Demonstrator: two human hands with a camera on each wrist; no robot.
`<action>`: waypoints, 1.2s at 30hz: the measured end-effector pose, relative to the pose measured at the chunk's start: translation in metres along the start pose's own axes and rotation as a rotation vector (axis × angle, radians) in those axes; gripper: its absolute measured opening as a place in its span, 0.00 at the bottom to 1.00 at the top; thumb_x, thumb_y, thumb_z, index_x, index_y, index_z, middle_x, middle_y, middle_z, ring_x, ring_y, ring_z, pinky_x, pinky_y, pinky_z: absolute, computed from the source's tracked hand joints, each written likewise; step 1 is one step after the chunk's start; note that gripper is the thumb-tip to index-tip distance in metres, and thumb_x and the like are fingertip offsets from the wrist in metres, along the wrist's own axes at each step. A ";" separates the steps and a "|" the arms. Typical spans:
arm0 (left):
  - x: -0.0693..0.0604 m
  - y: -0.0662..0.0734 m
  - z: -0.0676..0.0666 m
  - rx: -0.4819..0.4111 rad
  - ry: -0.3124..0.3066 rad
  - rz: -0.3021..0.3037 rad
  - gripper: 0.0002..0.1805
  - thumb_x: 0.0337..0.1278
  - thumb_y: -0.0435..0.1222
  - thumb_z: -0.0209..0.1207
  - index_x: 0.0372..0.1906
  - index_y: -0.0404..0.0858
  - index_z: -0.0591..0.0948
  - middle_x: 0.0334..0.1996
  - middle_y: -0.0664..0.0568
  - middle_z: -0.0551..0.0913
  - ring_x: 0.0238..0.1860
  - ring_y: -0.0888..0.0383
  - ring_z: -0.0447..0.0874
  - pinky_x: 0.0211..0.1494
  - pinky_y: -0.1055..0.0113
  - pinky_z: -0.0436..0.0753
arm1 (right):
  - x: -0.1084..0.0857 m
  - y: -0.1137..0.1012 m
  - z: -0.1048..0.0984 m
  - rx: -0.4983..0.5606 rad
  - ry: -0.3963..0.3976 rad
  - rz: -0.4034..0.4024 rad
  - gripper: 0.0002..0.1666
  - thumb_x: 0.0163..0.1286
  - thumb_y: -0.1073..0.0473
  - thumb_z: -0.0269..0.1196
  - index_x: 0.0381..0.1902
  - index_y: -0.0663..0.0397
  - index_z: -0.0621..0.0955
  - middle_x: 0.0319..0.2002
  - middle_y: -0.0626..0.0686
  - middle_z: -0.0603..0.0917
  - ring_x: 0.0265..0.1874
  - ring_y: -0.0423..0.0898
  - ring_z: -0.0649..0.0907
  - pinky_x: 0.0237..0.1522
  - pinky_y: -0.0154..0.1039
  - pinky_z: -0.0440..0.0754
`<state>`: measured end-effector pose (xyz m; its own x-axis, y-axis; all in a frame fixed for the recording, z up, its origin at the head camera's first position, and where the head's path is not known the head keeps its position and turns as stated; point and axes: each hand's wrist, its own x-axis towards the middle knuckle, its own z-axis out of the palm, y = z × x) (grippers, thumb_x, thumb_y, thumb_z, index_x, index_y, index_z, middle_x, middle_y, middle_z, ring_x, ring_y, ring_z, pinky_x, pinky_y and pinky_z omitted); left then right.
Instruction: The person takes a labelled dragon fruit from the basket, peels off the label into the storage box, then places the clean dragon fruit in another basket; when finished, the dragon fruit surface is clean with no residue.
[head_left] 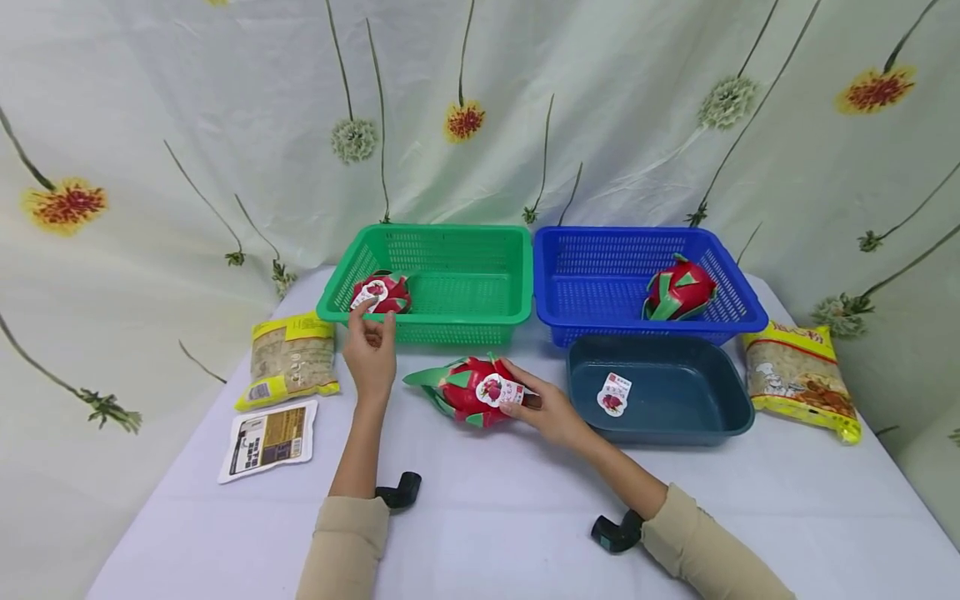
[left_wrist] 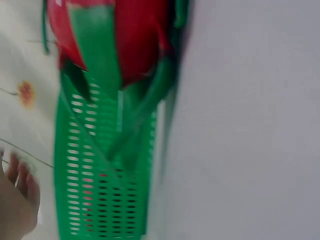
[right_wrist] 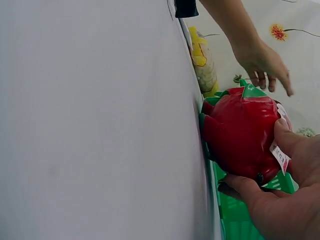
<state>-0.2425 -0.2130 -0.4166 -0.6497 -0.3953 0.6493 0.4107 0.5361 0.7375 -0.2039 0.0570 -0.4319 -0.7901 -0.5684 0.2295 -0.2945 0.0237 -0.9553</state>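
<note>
My right hand point(head_left: 551, 412) grips one end of a red dragon fruit point(head_left: 465, 392) with green scales, thumb on top beside its white label. The fruit lies at the middle of the table; in the right wrist view the dragon fruit point(right_wrist: 242, 135) sits between thumb and fingers. Holding nothing, my left hand point(head_left: 371, 358) is raised in front of the green basket point(head_left: 468, 318), fingers loosely bent. A second, labelled dragon fruit point(head_left: 397, 296) lies inside that basket. The blue basket point(head_left: 585, 312) contains a third dragon fruit point(head_left: 681, 290).
A dark teal tray point(head_left: 675, 433) with a loose label point(head_left: 614, 394) stands in front of the blue basket. Yellow packets lie at the left point(head_left: 292, 358) and right point(head_left: 798, 375). A flat white-edged packet point(head_left: 268, 442) rests near the left edge. A flowered cloth hangs behind.
</note>
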 end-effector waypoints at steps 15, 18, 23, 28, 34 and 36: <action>-0.038 0.011 0.009 0.310 -0.993 0.279 0.62 0.18 0.65 0.70 0.70 0.68 0.51 0.65 0.59 0.65 0.60 0.56 0.67 0.47 0.54 0.78 | 0.000 -0.002 0.002 -0.007 -0.047 -0.023 0.37 0.63 0.72 0.58 0.68 0.65 0.58 0.67 0.64 0.59 0.55 0.62 0.73 0.51 0.41 0.75; -0.037 0.014 0.011 0.344 -1.007 0.305 0.63 0.17 0.65 0.71 0.70 0.67 0.50 0.61 0.59 0.69 0.55 0.57 0.71 0.46 0.56 0.78 | 0.001 -0.003 0.001 -0.028 -0.054 -0.030 0.37 0.63 0.72 0.58 0.68 0.66 0.58 0.66 0.65 0.59 0.55 0.62 0.73 0.51 0.43 0.75; -0.036 0.016 0.011 0.324 -1.039 0.293 0.62 0.17 0.64 0.72 0.69 0.66 0.54 0.53 0.61 0.75 0.49 0.59 0.72 0.46 0.60 0.77 | 0.002 -0.004 0.001 -0.075 -0.053 -0.044 0.37 0.62 0.71 0.60 0.67 0.67 0.60 0.65 0.66 0.62 0.54 0.63 0.74 0.52 0.50 0.74; -0.041 0.016 0.008 0.302 -1.003 0.243 0.58 0.18 0.66 0.70 0.68 0.66 0.57 0.53 0.60 0.74 0.51 0.58 0.70 0.43 0.60 0.79 | 0.003 -0.002 0.000 -0.140 0.078 -0.114 0.33 0.59 0.70 0.64 0.63 0.64 0.68 0.60 0.63 0.70 0.56 0.58 0.73 0.55 0.49 0.72; -0.048 0.015 0.006 0.273 -0.877 0.271 0.55 0.22 0.65 0.69 0.67 0.63 0.60 0.53 0.57 0.73 0.52 0.57 0.70 0.41 0.59 0.81 | -0.001 -0.024 0.007 -0.119 0.391 -0.162 0.22 0.58 0.70 0.64 0.52 0.67 0.77 0.24 0.58 0.76 0.20 0.44 0.73 0.22 0.33 0.71; -0.050 0.016 0.005 0.247 -0.837 0.299 0.55 0.24 0.64 0.69 0.68 0.61 0.60 0.53 0.55 0.73 0.52 0.57 0.70 0.41 0.59 0.81 | -0.003 -0.029 0.009 -0.104 0.422 -0.109 0.21 0.58 0.67 0.65 0.51 0.68 0.78 0.14 0.52 0.67 0.13 0.38 0.63 0.15 0.30 0.58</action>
<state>-0.2072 -0.1810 -0.4385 -0.8288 0.4018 0.3895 0.5504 0.7108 0.4379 -0.1876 0.0507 -0.4065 -0.8952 -0.1875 0.4042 -0.4237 0.0769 -0.9025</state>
